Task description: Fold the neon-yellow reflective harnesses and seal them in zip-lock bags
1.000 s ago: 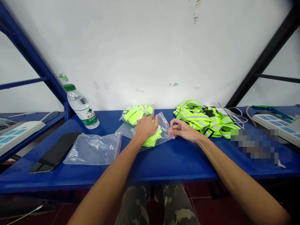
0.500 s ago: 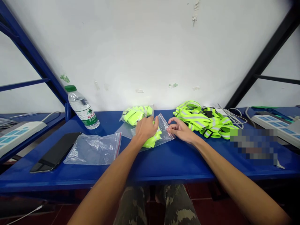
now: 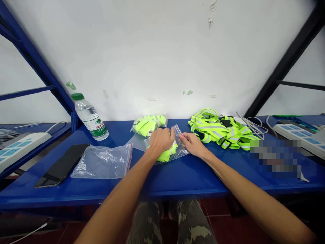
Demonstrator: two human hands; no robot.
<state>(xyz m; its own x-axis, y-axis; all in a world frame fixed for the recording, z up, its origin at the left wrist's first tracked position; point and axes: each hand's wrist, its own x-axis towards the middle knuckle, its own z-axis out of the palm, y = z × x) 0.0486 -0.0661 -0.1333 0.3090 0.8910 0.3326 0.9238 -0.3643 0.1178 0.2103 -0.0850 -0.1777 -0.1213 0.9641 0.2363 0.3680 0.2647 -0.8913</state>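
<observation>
A clear zip bag (image 3: 180, 153) lies on the blue table with a folded neon-yellow reflective strap (image 3: 166, 155) inside it. My left hand (image 3: 161, 139) is curled over the bag, covering part of the strap, its fingers closed on the plastic. At the zip edge, my right hand (image 3: 192, 143) pinches the bag between thumb and fingers. Just behind my left hand sits another bagged neon strap bundle (image 3: 147, 124). Right of my hands is a loose heap of neon-yellow reflective straps (image 3: 218, 130) with black buckles.
An unfilled zip bag (image 3: 101, 162) lies on the left, beside a black phone (image 3: 62, 166). A green-capped water bottle (image 3: 91, 118) stands behind them. White power strips (image 3: 22, 145) and cables lie toward both sides. Blue frame posts (image 3: 40, 64) and a wall border the table.
My right hand has shifted slightly left along the bag's zip edge, and its raised fingers have closed into a pinch. My left hand stays over the bag.
</observation>
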